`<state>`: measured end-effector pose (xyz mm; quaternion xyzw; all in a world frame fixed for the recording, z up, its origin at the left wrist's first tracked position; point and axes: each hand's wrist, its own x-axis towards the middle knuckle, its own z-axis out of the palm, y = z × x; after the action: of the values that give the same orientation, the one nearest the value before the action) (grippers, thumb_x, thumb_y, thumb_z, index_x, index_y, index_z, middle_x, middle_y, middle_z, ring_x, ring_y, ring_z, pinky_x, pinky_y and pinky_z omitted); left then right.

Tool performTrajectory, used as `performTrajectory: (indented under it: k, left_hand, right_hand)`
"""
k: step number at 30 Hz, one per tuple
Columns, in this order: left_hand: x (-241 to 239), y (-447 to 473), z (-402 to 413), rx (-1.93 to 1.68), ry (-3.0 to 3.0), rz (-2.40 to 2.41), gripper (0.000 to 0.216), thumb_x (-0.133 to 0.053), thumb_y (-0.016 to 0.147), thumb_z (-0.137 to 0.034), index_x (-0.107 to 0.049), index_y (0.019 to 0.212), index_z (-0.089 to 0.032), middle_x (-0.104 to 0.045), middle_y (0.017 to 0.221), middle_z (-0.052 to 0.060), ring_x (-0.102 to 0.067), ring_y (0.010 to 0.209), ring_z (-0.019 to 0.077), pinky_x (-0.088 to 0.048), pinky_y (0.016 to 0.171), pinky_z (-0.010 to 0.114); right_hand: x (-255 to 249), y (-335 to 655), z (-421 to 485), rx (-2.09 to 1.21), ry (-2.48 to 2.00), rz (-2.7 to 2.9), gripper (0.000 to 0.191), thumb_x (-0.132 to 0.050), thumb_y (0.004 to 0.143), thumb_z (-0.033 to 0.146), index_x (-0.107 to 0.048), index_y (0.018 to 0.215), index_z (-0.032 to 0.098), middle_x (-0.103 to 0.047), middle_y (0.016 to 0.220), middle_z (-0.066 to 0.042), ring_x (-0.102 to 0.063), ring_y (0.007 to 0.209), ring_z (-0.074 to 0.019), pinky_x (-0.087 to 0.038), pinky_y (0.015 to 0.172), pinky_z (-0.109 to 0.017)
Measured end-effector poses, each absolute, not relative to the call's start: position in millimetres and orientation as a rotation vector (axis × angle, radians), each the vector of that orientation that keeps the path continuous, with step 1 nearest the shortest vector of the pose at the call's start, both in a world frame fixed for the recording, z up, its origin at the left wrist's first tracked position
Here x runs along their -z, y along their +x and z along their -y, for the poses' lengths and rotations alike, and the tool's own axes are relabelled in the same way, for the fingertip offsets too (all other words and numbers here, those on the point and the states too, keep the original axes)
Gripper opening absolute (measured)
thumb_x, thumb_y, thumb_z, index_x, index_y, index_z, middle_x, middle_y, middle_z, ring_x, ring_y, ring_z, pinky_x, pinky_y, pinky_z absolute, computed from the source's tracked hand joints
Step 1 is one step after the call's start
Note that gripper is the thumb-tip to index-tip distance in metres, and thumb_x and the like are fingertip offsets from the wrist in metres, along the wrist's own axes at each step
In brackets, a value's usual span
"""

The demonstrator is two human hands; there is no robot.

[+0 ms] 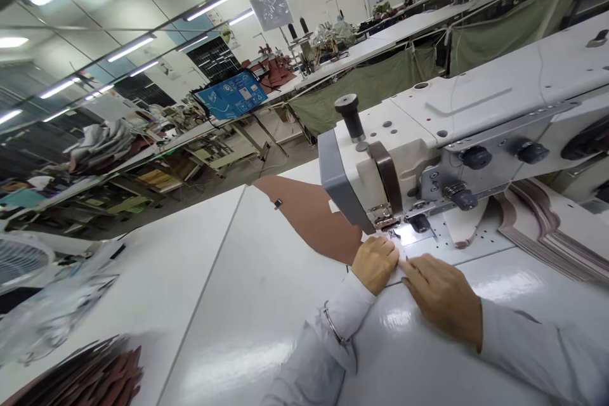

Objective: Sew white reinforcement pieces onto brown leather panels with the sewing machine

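Note:
A brown leather-like panel (304, 212) lies on the white table left of the sewing machine head (371, 184), its right end running under the head. At the lit needle area is a small white fabric piece (398, 256); I cannot tell whether it is joined to the panel. My left hand (375, 263) is closed, its curled fingers pressing the white piece just in front of the presser foot. On the other side, my right hand (440, 295) pinches the edge of that piece between thumb and fingers. The fingertips partly cover it.
Stacked cut panels (547, 228) lie right of the needle, beside a single pale cut piece (464, 222). A pile of dark red and brown pieces (90, 374) sits at the lower left, near clear plastic (52, 311) and a fan (23, 260). Other sewing tables stand behind.

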<state>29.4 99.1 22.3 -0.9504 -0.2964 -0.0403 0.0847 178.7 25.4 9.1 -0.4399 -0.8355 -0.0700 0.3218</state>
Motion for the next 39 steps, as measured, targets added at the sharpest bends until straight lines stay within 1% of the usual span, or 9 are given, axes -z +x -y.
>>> performTrajectory:
  k: [5,8,14,22,26,28,30,34,39]
  left_hand:
    - [-20,27,-91,0.208,-2.808,0.980,0.022,-0.035,0.090,-0.015,-0.056,0.084,-0.015,-0.058,0.083,0.006,-0.054,0.087,0.0184,-0.043,0.070,0.031]
    - [-21,24,-86,0.328,-2.823,1.048,0.019,-0.036,0.089,-0.017,-0.055,0.087,-0.016,-0.060,0.091,0.007,-0.054,0.092,0.0185,-0.043,0.072,0.031]
    - [-24,24,-84,0.335,-2.846,1.126,0.024,-0.037,0.088,-0.022,-0.051,0.109,-0.019,-0.059,0.094,0.006,-0.054,0.093,0.0186,-0.043,0.071,0.031]
    - [-27,33,-83,0.124,-2.776,1.086,0.018,-0.041,0.089,-0.017,-0.054,0.101,-0.016,-0.058,0.091,0.005,-0.053,0.092,0.0189,-0.044,0.072,0.031]
    - [-32,36,-87,0.033,-2.763,1.091,0.016,-0.044,0.088,-0.017,-0.056,0.098,-0.015,-0.058,0.088,0.005,-0.053,0.088,0.0190,-0.045,0.072,0.030]
    - [-37,33,-93,0.045,-2.858,1.143,0.012,-0.048,0.086,-0.017,-0.058,0.093,-0.019,-0.058,0.091,0.002,-0.054,0.088,0.0165,-0.045,0.071,0.027]
    - [-43,30,-99,0.019,-2.951,1.164,0.011,-0.050,0.084,-0.016,-0.059,0.087,-0.021,-0.058,0.093,0.000,-0.054,0.085,0.0136,-0.044,0.069,0.025]
    - [-53,27,-106,-0.104,-2.981,1.177,0.012,-0.050,0.082,-0.014,-0.059,0.080,-0.021,-0.058,0.091,-0.001,-0.055,0.077,0.0120,-0.042,0.061,0.024]
    - [-50,31,-106,-0.096,-3.007,1.141,0.007,-0.053,0.082,-0.017,-0.060,0.083,-0.020,-0.057,0.089,0.001,-0.054,0.076,0.0132,-0.044,0.064,0.026]
  right_hand:
    - [-6,188,-30,0.321,-1.383,2.321,0.024,-0.042,0.077,0.004,-0.060,0.091,0.012,-0.045,0.070,-0.005,-0.036,0.066,-0.0181,-0.022,0.057,-0.032]
    - [-5,187,-33,0.276,-1.388,2.316,0.020,-0.044,0.074,0.004,-0.059,0.083,0.014,-0.044,0.069,-0.005,-0.034,0.066,-0.0184,-0.021,0.059,-0.032]
    - [-8,189,-36,0.221,-1.345,2.288,0.019,-0.042,0.075,0.003,-0.057,0.077,0.015,-0.043,0.068,-0.005,-0.033,0.065,-0.0183,-0.021,0.059,-0.032]
    - [-9,187,-31,0.206,-1.265,2.217,0.027,-0.035,0.079,0.002,-0.060,0.086,0.012,-0.046,0.069,-0.005,-0.037,0.065,-0.0178,-0.028,0.059,-0.032]
    - [-7,179,-26,0.159,-1.007,2.226,0.030,-0.034,0.081,0.003,-0.060,0.094,0.007,-0.055,0.088,-0.012,-0.047,0.087,-0.0219,-0.039,0.075,-0.037]
    - [-5,172,-23,0.223,-0.918,2.271,0.031,-0.036,0.083,0.005,-0.056,0.106,0.001,-0.055,0.103,-0.017,-0.046,0.103,-0.0264,-0.038,0.087,-0.041]
    - [-2,165,-20,0.281,-0.927,2.306,0.034,-0.038,0.084,0.010,-0.053,0.113,-0.002,-0.053,0.112,-0.020,-0.043,0.110,-0.0293,-0.037,0.092,-0.043]
    - [3,151,-13,0.308,-1.072,2.296,0.037,-0.042,0.086,0.018,-0.051,0.114,-0.004,-0.049,0.118,-0.024,-0.042,0.114,-0.0323,-0.037,0.093,-0.044]
    - [8,143,-9,0.336,-1.120,2.341,0.043,-0.049,0.083,0.024,-0.050,0.116,-0.004,-0.050,0.119,-0.024,-0.043,0.114,-0.0327,-0.032,0.098,-0.046]
